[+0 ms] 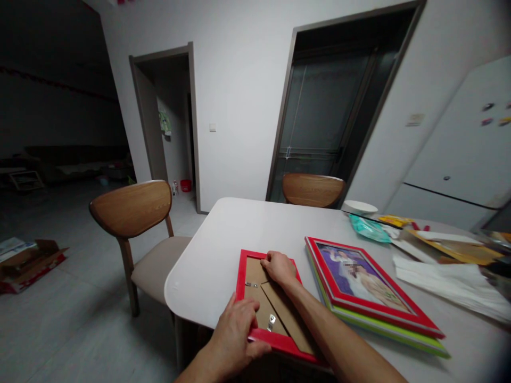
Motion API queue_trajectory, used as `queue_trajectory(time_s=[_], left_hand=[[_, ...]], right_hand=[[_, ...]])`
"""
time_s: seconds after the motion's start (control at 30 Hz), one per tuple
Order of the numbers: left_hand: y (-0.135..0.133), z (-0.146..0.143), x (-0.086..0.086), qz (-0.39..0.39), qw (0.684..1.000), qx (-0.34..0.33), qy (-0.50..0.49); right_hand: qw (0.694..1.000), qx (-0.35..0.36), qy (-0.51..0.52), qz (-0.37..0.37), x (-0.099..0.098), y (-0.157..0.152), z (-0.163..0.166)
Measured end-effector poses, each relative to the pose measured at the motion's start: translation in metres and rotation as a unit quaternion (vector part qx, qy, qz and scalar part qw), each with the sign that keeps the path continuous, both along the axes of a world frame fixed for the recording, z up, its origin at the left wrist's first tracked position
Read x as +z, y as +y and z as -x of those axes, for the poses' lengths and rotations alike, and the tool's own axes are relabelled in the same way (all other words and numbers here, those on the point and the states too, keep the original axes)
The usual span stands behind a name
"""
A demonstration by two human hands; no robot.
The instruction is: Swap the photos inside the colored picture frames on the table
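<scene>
A red picture frame lies face down at the near edge of the table, its brown backing board and small metal clips facing up. My left hand grips the frame's near left corner, thumb and fingers wrapped around the red edge. Over the far part of the backing, my right hand has its fingers curled and pressed down near the top; what lies under the fingertips is hidden. To the right rests a stack with a red picture frame holding a photo on top and a green frame beneath.
The white table has a rounded corner at left. At its right side lie a teal packet, white paper, a yellow envelope and a white bowl. Wooden chairs stand beside the table. An open carton sits on the floor.
</scene>
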State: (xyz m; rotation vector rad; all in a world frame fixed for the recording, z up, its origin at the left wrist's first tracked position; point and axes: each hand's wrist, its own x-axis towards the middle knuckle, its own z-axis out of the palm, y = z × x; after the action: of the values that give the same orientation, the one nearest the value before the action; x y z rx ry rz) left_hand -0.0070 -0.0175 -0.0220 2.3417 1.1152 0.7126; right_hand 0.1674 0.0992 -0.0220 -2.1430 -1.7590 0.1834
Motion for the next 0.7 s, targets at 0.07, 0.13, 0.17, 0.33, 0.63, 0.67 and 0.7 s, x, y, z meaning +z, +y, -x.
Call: queue_trajectory(time_s=[0.07,0.13,0.17,0.33,0.63,0.67,0.7], left_hand=[[-0.001,0.002,0.002,-0.005,1.000,0.001,0.008],[-0.002,0.004,0.005,-0.007,1.000,0.002,0.018],[-0.003,0.005,0.007,-0.006,1.000,0.004,0.024],[-0.003,-0.004,0.008,0.000,0.997,0.002,0.082],[0.006,-0.017,0.004,-0.016,0.989,-0.056,0.137],[0.006,-0.013,0.010,-0.024,0.993,-0.051,0.099],[0.006,-0.009,0.017,-0.027,0.998,-0.041,0.049]], right_hand=[[1.000,-0.009,0.006,-0.002,0.001,0.001,-0.001],[1.000,-0.015,0.017,-0.008,0.002,0.001,-0.003],[0.999,-0.016,0.025,-0.012,0.003,0.001,-0.003],[0.993,0.019,0.103,-0.046,0.010,-0.006,-0.005],[0.919,0.058,0.359,-0.151,0.033,-0.062,-0.034],[0.906,0.046,0.391,-0.156,0.034,-0.070,-0.037],[0.892,0.034,0.423,-0.156,0.035,-0.078,-0.039]])
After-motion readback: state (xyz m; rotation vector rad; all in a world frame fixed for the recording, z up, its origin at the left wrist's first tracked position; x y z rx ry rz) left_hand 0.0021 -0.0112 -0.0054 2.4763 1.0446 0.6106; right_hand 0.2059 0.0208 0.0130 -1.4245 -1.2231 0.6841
